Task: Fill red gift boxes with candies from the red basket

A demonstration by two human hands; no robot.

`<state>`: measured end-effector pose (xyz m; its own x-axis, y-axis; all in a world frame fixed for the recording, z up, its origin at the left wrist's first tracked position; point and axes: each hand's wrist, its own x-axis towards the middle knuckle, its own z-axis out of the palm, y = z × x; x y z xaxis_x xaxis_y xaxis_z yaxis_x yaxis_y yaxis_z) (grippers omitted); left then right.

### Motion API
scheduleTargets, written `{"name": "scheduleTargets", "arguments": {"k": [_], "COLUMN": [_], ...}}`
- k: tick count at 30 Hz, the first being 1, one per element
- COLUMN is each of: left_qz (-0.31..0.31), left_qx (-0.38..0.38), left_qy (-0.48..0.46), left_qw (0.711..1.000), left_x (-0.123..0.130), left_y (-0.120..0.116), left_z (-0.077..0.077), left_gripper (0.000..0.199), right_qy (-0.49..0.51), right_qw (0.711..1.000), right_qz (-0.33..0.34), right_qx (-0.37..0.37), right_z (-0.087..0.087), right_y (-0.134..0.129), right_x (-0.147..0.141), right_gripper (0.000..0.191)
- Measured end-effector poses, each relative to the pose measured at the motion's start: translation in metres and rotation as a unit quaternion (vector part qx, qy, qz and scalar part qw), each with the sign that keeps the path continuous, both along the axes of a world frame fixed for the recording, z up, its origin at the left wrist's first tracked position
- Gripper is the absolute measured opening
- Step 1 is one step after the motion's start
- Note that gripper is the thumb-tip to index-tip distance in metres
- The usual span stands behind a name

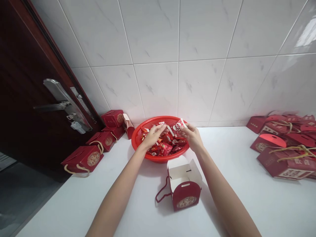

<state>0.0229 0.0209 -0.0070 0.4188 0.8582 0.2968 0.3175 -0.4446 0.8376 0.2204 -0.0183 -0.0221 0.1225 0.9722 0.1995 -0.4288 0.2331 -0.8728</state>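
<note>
A red plastic basket (160,159) by the wall holds many wrapped sweets (166,148) in red wrappers. Over its right side, my right hand (192,135) is closed on a red and white packet (178,127). My left hand (155,134) is above the basket's middle, its fingers pressed together close to the packet's left edge; what they hold, if anything, is too small to make out. In front of the basket, between my forearms, an open dark red gift box (186,194) shows its white inside, with a cord handle (161,194) out to its left.
Several closed red boxes (85,158) with rope handles line the table's left side. On the right lies a pile of flatter red boxes (288,161). A tiled wall (158,89) rises behind the white table (143,210). A dark door (27,82) is at the left.
</note>
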Motion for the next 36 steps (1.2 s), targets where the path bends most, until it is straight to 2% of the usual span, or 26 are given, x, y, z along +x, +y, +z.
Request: {"name": "scheduleTargets", "arguments": {"k": [5, 9, 15, 17, 21, 24, 28, 33, 36], "left_qz": [0.03, 0.018, 0.001, 0.035, 0.14, 0.172, 0.101, -0.014, -0.045], "left_qx": [0.01, 0.036, 0.054, 0.058, 0.062, 0.069, 0.087, 0.097, 0.085], "left_qy": [0.106, 0.204, 0.319, 0.35, 0.402, 0.428, 0.442, 0.437, 0.429], "left_qw": [0.994, 0.978, 0.946, 0.934, 0.903, 0.885, 0.887, 0.894, 0.898], "left_x": [-0.002, 0.002, 0.009, 0.009, 0.005, 0.004, 0.014, 0.037, 0.044], "left_y": [0.005, 0.0, -0.005, -0.006, -0.006, -0.001, 0.012, 0.031, 0.041], "left_z": [-0.011, -0.013, -0.008, -0.007, -0.006, -0.002, 0.007, 0.007, 0.001], "left_gripper": [0.037, 0.037, 0.025, 0.027, 0.025, 0.018, 0.022, 0.064, 0.073], "right_qy": [0.078, 0.102, 0.138, 0.157, 0.193, 0.192, 0.169, 0.16, 0.168], "right_qw": [0.997, 0.994, 0.989, 0.986, 0.98, 0.98, 0.985, 0.986, 0.984], "right_qz": [-0.027, -0.038, -0.049, -0.045, -0.034, -0.035, -0.03, -0.046, -0.049], "right_qx": [0.003, -0.001, -0.006, -0.013, -0.031, -0.025, -0.009, -0.01, -0.019], "right_z": [-0.008, -0.014, -0.018, -0.019, -0.02, -0.022, -0.025, -0.025, -0.025], "right_y": [0.011, 0.017, 0.021, 0.021, 0.023, 0.025, 0.028, 0.028, 0.028], "right_x": [0.01, 0.014, 0.014, 0.015, 0.017, 0.017, 0.018, 0.016, 0.015], "right_gripper": [0.026, 0.027, 0.025, 0.025, 0.025, 0.025, 0.027, 0.026, 0.025]}}
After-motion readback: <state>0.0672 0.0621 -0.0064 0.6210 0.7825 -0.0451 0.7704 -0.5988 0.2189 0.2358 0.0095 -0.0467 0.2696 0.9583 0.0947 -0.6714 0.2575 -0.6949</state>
